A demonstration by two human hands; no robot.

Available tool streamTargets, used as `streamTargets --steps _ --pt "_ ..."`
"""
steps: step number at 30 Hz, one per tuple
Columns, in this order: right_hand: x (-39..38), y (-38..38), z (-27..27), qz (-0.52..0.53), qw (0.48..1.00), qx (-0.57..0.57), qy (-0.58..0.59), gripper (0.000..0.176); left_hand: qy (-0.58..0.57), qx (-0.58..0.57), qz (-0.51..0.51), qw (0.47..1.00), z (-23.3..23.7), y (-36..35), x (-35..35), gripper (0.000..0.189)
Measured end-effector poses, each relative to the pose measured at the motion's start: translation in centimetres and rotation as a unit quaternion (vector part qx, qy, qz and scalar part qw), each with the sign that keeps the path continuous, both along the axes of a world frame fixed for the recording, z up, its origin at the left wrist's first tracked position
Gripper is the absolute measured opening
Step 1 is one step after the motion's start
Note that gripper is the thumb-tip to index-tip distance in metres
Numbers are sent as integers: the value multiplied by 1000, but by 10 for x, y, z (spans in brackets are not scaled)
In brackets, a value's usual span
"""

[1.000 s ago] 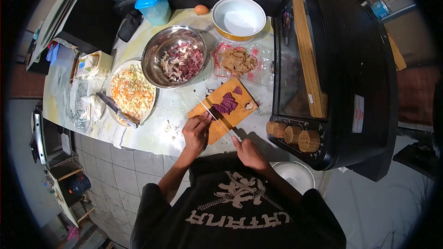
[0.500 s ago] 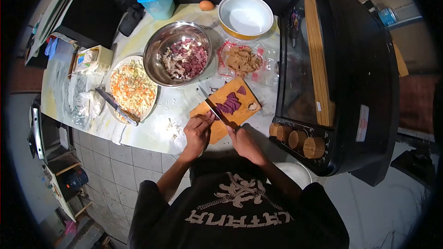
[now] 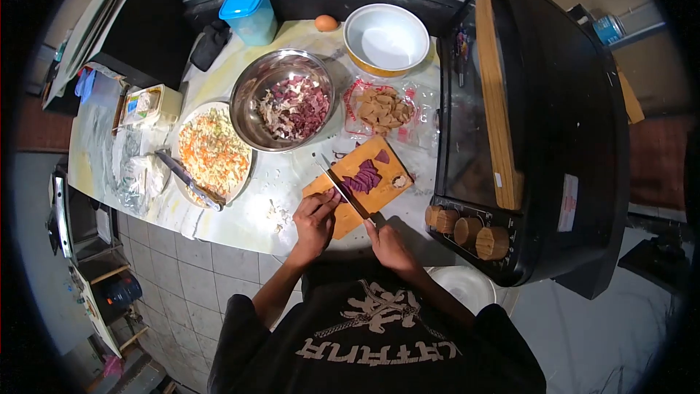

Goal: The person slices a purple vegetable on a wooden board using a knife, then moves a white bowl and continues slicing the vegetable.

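Observation:
My right hand (image 3: 390, 245) grips the handle of a kitchen knife (image 3: 345, 191), its blade slanting across the wooden cutting board (image 3: 348, 225). Bunched at the blade's left side, the fingers of my left hand (image 3: 314, 219) hold a purple piece (image 3: 335, 195) of food against the board. Just right of the blade lie several thin purple slices (image 3: 364, 177), overlapping in a row. One separate purple slice (image 3: 382, 156) and a small pale lump (image 3: 399, 182) sit toward the board's right end.
Beyond the board are a steel bowl (image 3: 243, 113) of chopped purple-and-white food, brown slices (image 3: 384, 108) on plastic, and a white bowl (image 3: 386, 33). Another knife (image 3: 188, 179) rests on a plate (image 3: 249, 175) of shredded vegetables. A black oven (image 3: 561, 124) stands right; an egg (image 3: 326, 23) lies behind.
The whole scene sits slightly lower as the head view shifts. The knife handle has dropped a little toward me; both hands keep their holds.

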State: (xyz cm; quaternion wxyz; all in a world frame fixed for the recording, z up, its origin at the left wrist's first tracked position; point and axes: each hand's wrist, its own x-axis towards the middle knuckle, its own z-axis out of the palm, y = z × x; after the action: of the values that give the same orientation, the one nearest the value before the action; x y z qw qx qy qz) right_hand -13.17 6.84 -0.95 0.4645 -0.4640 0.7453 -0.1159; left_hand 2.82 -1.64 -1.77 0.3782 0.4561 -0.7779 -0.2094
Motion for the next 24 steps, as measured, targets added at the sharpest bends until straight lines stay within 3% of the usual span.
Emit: streamTargets --steps 15,18,24 --pt "-1 9 21 -17 998 -27 45 63 50 57 9 997 15 -3 0 21" --pt "-2 6 20 -7 997 -50 62 55 60 76 5 995 15 -3 2 22" --pt "-9 -1 28 4 998 -41 43 61 45 112 3 993 27 -4 -2 31"
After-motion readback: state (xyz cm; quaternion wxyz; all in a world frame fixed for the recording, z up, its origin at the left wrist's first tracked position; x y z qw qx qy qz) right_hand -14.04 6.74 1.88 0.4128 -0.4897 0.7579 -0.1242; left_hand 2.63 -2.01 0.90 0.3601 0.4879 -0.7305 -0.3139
